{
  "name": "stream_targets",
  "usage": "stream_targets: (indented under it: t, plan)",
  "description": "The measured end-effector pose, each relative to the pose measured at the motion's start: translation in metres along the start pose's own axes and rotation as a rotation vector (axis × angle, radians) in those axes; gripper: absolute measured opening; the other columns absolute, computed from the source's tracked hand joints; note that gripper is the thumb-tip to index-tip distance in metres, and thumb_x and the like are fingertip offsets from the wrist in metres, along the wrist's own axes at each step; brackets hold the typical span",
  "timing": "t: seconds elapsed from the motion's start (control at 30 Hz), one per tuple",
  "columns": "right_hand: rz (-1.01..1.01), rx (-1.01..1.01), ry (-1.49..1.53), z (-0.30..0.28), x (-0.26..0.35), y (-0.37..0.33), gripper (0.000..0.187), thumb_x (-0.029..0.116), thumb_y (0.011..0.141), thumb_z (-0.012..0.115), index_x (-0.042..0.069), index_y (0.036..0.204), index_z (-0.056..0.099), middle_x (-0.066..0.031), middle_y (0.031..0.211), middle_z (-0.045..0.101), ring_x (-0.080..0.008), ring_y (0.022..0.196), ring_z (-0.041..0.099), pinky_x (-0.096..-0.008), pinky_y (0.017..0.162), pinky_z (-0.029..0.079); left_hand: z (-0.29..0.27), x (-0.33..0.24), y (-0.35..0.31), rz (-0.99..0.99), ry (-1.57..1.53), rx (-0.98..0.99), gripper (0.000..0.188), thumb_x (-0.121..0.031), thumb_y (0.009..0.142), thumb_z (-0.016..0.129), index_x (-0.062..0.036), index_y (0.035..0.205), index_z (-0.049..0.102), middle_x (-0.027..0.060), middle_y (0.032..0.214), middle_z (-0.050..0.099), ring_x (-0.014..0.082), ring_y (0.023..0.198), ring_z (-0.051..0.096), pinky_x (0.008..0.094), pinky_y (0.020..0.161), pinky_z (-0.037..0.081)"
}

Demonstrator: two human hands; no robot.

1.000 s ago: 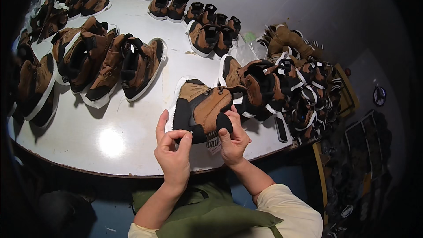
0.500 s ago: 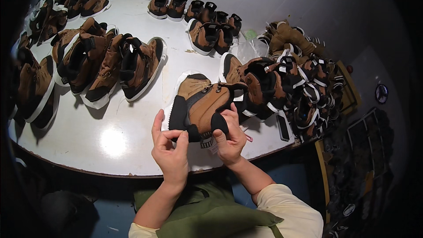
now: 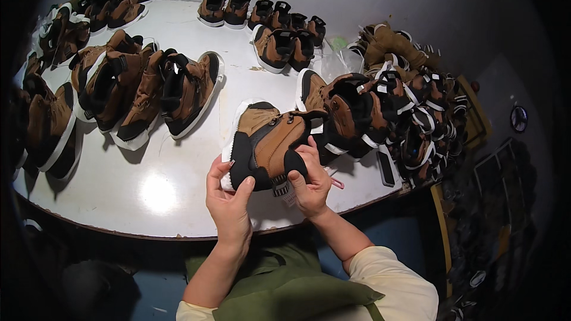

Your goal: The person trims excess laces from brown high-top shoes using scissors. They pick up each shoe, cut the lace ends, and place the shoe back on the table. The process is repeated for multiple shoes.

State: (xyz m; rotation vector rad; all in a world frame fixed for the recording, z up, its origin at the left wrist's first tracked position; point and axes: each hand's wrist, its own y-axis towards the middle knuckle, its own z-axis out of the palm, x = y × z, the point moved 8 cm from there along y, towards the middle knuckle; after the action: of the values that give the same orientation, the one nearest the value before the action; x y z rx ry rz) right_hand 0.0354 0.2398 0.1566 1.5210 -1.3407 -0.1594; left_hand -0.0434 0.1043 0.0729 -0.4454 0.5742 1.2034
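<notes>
A brown and black boot (image 3: 276, 150) with a white edge along its sole side is held over the near part of the table, its toe pointing away from me. My left hand (image 3: 229, 193) grips it at the heel end, thumb on the black heel part and fingers at the white sole edge. At the boot's collar, my right hand (image 3: 311, 184) is closed with its thumb on the black padding. A small striped tab (image 3: 281, 187) hangs between my hands. Just beyond my right hand stands another brown boot (image 3: 345, 116).
Several brown and black boots (image 3: 190, 89) stand at the left of the white table (image 3: 178, 172), with more shoes (image 3: 276, 47) at the back. A heap of shoes (image 3: 425, 107) fills the right side. A dark phone (image 3: 385, 166) lies near the right edge, by a pink-handled tool (image 3: 337, 183).
My left fingers have shifted from a pinch at the black heel part to a grip around the sole edge. The boot has barely moved; my right hand keeps its hold.
</notes>
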Motion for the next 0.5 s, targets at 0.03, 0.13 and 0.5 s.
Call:
stream_targets:
  t: [0.03, 0.13, 0.5]
  plan:
    - [-0.009, 0.001, -0.006, 0.000, 0.000, 0.000, 0.031, 0.027, 0.090, 0.064, -0.003, 0.096, 0.062, -0.0088, 0.089, 0.061, -0.0269, 0.094, 0.056, -0.0503, 0.109, 0.025, 0.000, -0.002, -0.001, 0.025, 0.010, 0.002, 0.040, 0.006, 0.078, 0.065, 0.0001, 0.114, 0.049, 0.0141, 0.145, 0.032, 0.0178, 0.119, 0.046, 0.0299, 0.097, 0.043]
    - [-0.017, -0.005, -0.012, 0.000, 0.001, 0.003, 0.029, 0.025, 0.089, 0.066, -0.003, 0.097, 0.062, -0.0103, 0.090, 0.062, -0.0280, 0.094, 0.057, -0.0511, 0.108, 0.027, -0.006, -0.013, -0.003, 0.113, -0.030, -0.016, 0.023, 0.001, 0.082, 0.063, -0.0003, 0.104, 0.055, 0.0157, 0.147, 0.030, 0.0216, 0.129, 0.038, 0.0342, 0.102, 0.038]
    - [-0.109, -0.014, -0.077, 0.002, 0.011, 0.002, 0.030, 0.027, 0.087, 0.068, -0.002, 0.096, 0.063, -0.0092, 0.091, 0.063, -0.0283, 0.093, 0.058, -0.0534, 0.108, 0.026, -0.002, -0.023, -0.009, 0.118, 0.335, -0.023, 0.003, -0.003, 0.083, 0.065, -0.0008, 0.081, 0.064, 0.0148, 0.146, 0.038, 0.0056, 0.085, 0.052, 0.0205, 0.068, 0.039]
